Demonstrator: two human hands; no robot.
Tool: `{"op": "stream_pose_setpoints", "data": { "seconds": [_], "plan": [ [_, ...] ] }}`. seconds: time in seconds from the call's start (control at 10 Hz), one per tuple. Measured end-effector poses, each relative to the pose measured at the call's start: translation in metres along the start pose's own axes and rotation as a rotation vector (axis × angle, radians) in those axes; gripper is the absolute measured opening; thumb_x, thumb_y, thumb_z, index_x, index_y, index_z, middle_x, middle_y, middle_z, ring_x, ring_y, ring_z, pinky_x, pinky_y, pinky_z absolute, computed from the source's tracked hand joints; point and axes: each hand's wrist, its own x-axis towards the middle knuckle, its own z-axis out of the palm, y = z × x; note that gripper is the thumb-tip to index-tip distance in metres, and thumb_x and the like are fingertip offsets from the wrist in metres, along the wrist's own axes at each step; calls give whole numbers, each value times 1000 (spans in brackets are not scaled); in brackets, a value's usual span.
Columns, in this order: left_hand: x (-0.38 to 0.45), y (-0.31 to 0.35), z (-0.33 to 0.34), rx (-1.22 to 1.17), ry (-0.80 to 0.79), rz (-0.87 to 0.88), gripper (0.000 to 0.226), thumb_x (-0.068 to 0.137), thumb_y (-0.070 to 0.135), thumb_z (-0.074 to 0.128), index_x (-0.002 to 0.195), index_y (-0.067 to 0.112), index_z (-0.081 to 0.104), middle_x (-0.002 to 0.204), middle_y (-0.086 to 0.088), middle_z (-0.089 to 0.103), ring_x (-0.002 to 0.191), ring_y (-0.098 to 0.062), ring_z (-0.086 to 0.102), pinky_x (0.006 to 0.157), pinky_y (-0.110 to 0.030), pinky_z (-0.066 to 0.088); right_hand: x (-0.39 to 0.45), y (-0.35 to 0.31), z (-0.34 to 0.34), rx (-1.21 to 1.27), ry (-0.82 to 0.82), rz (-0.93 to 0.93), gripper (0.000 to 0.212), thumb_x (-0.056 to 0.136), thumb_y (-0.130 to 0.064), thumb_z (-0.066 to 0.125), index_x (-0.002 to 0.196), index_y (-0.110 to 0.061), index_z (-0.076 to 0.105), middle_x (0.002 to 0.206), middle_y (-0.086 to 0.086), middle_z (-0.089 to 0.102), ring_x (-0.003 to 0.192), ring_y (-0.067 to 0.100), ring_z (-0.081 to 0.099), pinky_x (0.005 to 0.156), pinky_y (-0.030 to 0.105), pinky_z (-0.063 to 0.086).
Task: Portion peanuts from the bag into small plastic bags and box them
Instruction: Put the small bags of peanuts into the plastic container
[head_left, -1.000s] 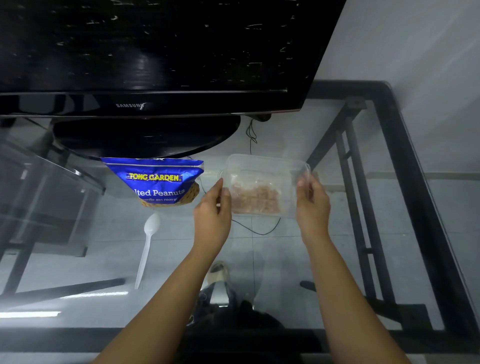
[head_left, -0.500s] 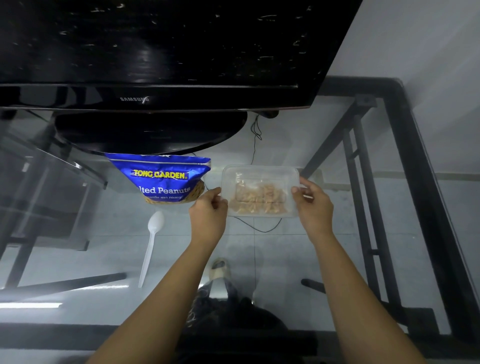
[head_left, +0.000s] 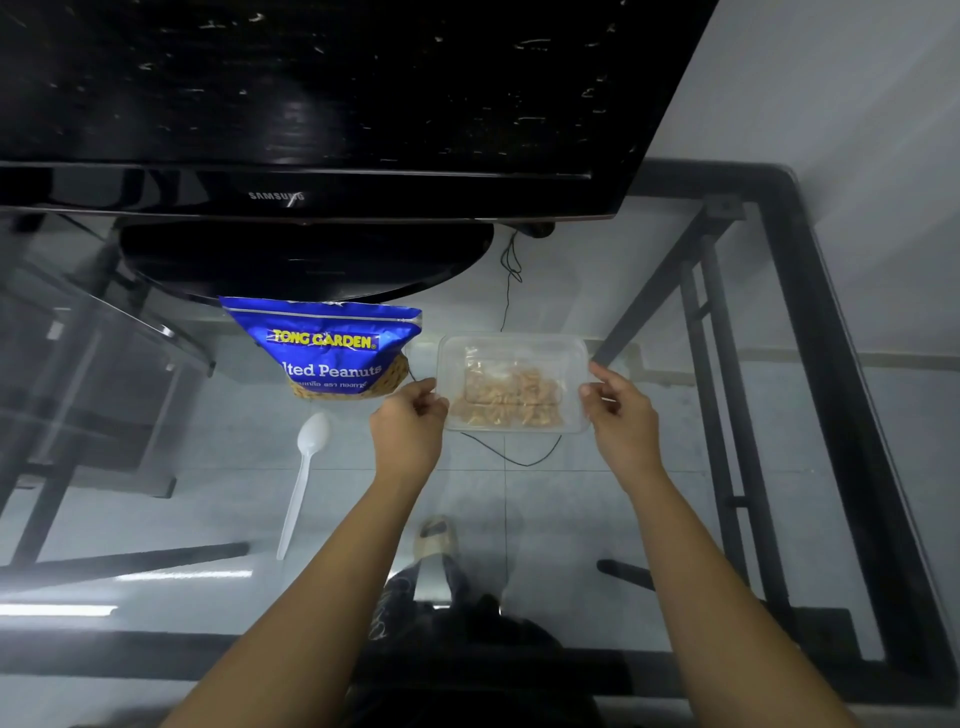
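The left hand (head_left: 409, 431) covers the left edge of the clear box (head_left: 514, 382), and the right hand (head_left: 621, 415) covers its right edge, so the fingers' contact with the walls cannot be made out; the small bags inside the box blur into one tan mass, their number unclear; the peanut bag (head_left: 327, 353) has the first letters of its label out of sight; the television (head_left: 311, 104) is cut off by the top and left edges; both forearms leave the bottom edge.
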Motion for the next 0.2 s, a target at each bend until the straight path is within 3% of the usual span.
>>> {"op": "stream_pose_setpoints", "data": {
  "seconds": [0.2],
  "plan": [
    [-4, 0, 0, 84, 15, 66, 33, 93, 14, 52, 123, 4, 58, 101, -18, 69, 96, -27, 61, 74, -18, 36, -5, 2, 1, -51, 9, -55, 37, 96, -21, 49, 131, -13, 51, 122, 3, 61, 103, 9, 55, 93, 19, 40]
  ]
}}
